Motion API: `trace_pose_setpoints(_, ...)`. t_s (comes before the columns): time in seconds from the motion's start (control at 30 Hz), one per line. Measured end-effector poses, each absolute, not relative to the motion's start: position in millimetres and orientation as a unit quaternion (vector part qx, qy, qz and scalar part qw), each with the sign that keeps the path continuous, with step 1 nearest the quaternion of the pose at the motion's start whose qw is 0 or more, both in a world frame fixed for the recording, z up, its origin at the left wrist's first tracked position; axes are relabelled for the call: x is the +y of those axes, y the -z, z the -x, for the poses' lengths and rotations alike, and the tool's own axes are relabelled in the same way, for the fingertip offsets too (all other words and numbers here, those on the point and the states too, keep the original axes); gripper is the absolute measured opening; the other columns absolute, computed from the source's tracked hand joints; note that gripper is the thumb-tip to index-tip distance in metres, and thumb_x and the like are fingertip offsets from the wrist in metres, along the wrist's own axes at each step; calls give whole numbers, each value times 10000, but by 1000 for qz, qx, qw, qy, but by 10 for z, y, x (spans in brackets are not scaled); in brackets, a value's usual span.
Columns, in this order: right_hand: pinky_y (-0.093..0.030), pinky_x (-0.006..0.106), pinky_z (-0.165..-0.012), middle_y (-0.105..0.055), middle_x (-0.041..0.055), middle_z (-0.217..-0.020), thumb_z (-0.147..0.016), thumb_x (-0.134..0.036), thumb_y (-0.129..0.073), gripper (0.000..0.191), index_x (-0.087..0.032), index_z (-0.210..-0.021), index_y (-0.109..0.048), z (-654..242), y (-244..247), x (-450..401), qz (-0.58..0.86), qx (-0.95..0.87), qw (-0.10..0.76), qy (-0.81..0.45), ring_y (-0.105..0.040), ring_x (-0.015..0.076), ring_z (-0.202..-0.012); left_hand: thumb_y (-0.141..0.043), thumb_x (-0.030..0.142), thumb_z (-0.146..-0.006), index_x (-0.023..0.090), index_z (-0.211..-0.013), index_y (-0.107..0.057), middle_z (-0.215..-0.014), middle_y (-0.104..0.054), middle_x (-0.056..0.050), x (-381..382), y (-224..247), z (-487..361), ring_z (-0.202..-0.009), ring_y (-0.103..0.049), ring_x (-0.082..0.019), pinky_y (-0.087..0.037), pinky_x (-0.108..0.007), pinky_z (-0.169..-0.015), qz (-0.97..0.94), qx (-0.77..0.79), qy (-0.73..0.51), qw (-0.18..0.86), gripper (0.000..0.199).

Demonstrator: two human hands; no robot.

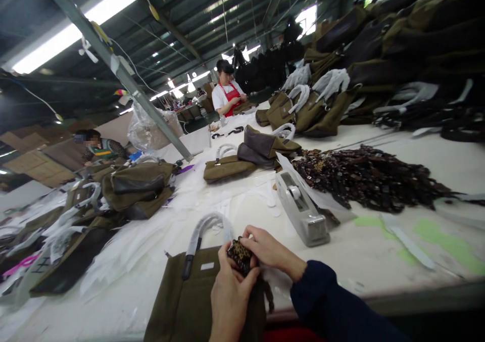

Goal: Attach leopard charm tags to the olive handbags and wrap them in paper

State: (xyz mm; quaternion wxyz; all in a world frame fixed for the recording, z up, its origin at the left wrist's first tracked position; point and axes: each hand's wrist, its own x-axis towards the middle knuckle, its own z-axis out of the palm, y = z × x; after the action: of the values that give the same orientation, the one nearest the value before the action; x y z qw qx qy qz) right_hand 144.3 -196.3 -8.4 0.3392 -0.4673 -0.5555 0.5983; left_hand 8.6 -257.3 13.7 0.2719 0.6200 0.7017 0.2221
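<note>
An olive-green handbag (185,301) lies at the table's near edge, its handle (206,223) wrapped in white material and a small white label (207,266) on its front. Over the bag's right side, my left hand (231,291) is closed around a dark brown and tan patterned piece (240,255), whose exact kind I cannot make out. My right hand (267,248) pinches the same piece from its upper right. A dark strip (269,296) hangs at the bag's right edge. Fingers cover part of the piece.
A grey tape dispenser (303,213) stands ahead to the right, beside a heap of dark brown patterned pieces (371,175). Olive bags (138,188) are piled left, with more bags (310,107) behind. Two other people (229,97) are at the tables beyond a slanting post (151,112).
</note>
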Motion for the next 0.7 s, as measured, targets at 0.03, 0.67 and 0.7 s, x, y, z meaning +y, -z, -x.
trace_pose_setpoints(0.03, -350, 200, -412, -572, -38, -534, -910, -272, -477, 86, -197, -874, -499, -1427, 100, -1969, 463, -539, 342, -615, -552, 128, -449, -685, 395, -797, 216, -1401, -299, -763, -663, 10, -2586, -124, -60, -650, -648, -219, -425, -281, -613, -603, 691, -259, 304, 738)
trace_pose_setpoints(0.67, -418, 166, -306, -695, 5, -616, -803, -192, -470, 127, -210, -894, -383, -984, 291, -2386, 431, -417, 295, -744, -617, 145, -396, -689, 502, -824, 168, -839, -530, -618, -521, 72, -2684, -84, 697, -358, -238, 8, -281, -129, -333, -358, 575, -392, 622, 370)
trace_pose_setpoints(0.7, -412, 165, -300, -690, 4, -599, -803, -192, -466, 118, -209, -892, -390, -983, 292, -2386, 438, -421, 286, -741, -608, 143, -385, -688, 492, -830, 164, -831, -534, -631, -526, 68, -2680, -114, 687, -368, -249, 6, -294, -131, -342, -357, 570, -402, 621, 363)
